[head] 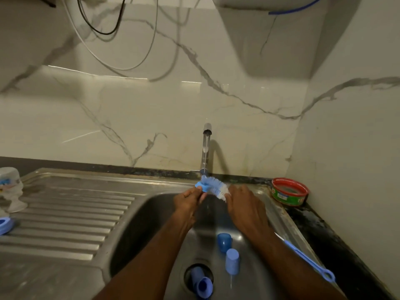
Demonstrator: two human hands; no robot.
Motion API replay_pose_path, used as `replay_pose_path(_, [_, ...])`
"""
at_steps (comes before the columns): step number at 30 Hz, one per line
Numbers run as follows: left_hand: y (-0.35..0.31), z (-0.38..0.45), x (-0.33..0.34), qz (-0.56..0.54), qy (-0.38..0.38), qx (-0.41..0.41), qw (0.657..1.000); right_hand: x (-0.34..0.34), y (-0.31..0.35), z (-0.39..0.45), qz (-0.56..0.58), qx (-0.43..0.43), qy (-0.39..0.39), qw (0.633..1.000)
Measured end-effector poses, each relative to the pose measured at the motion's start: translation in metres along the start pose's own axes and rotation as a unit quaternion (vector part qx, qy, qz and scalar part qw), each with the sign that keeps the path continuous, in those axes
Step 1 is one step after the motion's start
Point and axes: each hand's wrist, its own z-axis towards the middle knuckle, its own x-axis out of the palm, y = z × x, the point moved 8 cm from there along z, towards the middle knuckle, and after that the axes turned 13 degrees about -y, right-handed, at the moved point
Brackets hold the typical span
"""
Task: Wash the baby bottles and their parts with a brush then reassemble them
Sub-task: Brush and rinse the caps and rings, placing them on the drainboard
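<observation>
Over the sink basin [151, 224], my left hand [188, 202] pinches a small blue bottle part [201, 185] under the thin stream from the tap [206, 146]. My right hand [244, 204] grips the bottle brush [218, 188], whose blue and white bristles push through the part. Three blue caps lie in the basin: one [224, 241] on its side, one [232, 260] upside down, one [202, 282] over the drain. A baby bottle [10, 187] stands at the left on the drainboard [71, 215], with a blue ring [5, 225] in front of it.
A thin blue nipple brush [305, 258] lies along the sink's right rim. A red and green round tub [289, 191] sits on the dark counter in the right corner. A marble wall rises behind the tap, with cables hanging at the top left.
</observation>
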Motion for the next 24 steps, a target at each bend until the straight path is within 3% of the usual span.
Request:
replay_pose_path(2, [0.003, -0.001, 0.008, 0.012, 0.039, -0.003, 0.999, 0.005, 0.001, 0.001, 0.006, -0.005, 0.021, 1.0])
replay_pose_path(6, [0.006, -0.011, 0.028, 0.028, 0.156, -0.015, 0.987, -0.007, 0.001, 0.007, -0.062, -0.013, -0.063, 0.996])
replay_pose_path(14, [-0.004, 0.007, -0.002, 0.032, 0.014, 0.037, 0.999, 0.002, 0.022, -0.006, -0.037, -0.043, -0.024, 0.998])
replay_pose_path(21, [-0.001, -0.018, 0.028, -0.015, 0.131, -0.005, 0.991, -0.021, 0.012, 0.004, -0.085, -0.005, -0.13, 0.988])
replay_pose_path(24, [-0.006, -0.012, 0.023, -0.001, 0.113, 0.019, 0.993, -0.021, 0.002, 0.006, -0.04, 0.012, -0.109, 0.993])
